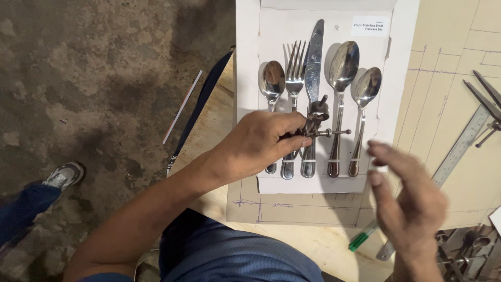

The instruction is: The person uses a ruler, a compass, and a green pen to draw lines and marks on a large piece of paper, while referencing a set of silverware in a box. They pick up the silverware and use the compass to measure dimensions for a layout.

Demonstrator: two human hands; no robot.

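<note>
His left hand point(261, 143) pinches a small metal clamp point(317, 121) over the boxed flatware set point(318, 99), hiding some handles. His right hand point(409, 201), blurred, hangs with fingers spread beside it.

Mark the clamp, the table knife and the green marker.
clamp point(314, 124): head view, on its dark body, beside the left hand's fingers.
table knife point(314, 57): head view, mid-blade.
green marker point(359, 241): head view, on its green end at the board's edge.
</note>
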